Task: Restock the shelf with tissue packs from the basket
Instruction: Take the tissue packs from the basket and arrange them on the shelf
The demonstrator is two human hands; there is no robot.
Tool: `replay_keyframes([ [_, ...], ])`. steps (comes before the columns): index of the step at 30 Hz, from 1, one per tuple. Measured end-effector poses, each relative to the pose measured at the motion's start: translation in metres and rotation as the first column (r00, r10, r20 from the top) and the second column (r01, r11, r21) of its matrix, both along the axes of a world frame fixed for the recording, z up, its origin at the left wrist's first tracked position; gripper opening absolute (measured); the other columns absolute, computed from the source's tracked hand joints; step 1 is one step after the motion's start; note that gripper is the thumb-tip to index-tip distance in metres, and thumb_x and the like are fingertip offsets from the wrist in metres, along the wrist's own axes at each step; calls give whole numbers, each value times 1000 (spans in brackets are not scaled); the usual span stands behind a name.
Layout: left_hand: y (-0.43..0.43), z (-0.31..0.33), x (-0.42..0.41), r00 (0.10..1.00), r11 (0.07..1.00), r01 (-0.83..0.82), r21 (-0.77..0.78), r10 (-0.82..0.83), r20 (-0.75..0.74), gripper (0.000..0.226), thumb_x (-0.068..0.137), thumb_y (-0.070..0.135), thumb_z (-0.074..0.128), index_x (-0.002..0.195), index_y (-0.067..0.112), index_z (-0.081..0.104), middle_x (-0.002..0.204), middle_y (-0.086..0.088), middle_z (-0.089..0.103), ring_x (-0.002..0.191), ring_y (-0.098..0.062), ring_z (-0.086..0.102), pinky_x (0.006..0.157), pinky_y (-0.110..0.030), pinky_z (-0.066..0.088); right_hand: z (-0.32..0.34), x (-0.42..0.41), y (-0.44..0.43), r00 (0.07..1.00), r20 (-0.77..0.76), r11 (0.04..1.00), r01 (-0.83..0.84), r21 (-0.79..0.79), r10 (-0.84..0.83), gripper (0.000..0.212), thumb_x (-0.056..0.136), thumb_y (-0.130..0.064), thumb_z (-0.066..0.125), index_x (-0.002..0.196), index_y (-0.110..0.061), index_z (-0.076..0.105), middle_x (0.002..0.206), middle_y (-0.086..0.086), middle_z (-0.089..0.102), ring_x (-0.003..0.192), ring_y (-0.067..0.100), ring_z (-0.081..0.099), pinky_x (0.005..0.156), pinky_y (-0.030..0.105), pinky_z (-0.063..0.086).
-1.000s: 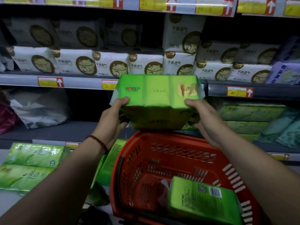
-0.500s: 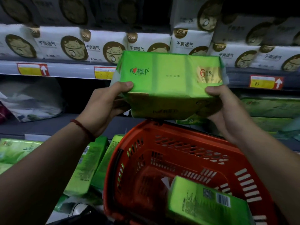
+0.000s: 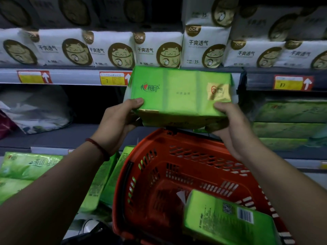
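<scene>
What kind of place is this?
Probably a supermarket aisle. Yellow-and-red price tags line the shelf edges, identical white cat-print packs sit in rows, and a red shopping basket sits below the green tissue pack held by the left hand and right hand.

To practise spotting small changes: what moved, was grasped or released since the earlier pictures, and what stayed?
The green plastic-wrapped tissue pack, gripped by the left hand and right hand, was carried slightly up and forward towards the grey shelf rail. Nothing was grasped or released. The red plastic basket and the second green tissue pack lying in it stayed put.
</scene>
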State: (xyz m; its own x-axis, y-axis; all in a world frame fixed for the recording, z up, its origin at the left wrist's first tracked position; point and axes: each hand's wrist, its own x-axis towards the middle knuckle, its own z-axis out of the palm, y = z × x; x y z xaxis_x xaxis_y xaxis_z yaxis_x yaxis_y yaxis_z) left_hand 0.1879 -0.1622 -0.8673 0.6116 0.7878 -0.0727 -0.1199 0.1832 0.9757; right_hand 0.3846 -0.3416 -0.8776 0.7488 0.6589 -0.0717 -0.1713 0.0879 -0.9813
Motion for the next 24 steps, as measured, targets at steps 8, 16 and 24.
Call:
replay_keyframes([
  [8, 5, 13, -10, 985, 985, -43, 170, 71, -160, 71, 60, 69, 72, 98, 10, 77, 97, -19, 77, 93, -32, 77, 79, -38, 63, 13, -13, 4, 984, 180, 973, 48, -227, -6, 97, 66, -90, 56, 148, -39, 48, 142, -9, 58, 129, 16, 55, 112, 53, 43],
  [16, 2, 12, -38, 973, 994, -25, 102, 48, -227, 74, 58, 65, 78, 98, 2, 78, 98, -31, 75, 88, -39, 77, 88, -50, 62, 16, -25, 3, 971, 233, 976, -9, -219, 61, 32, 76, -82, 58, 98, -60, 68, 117, -23, 71, 116, 6, 64, 109, 49, 48],
  [24, 31, -14, 1, 991, 997, -55, -46, 49, -124, 26, 93, 36, 69, 108, 15, 71, 104, -15, 71, 94, -28, 75, 82, -35, 59, -4, -6, 27, 978, 203, 984, -12, -177, 48, 25, 90, -62, 64, 107, -44, 68, 115, -19, 74, 112, 4, 66, 110, 44, 47],
])
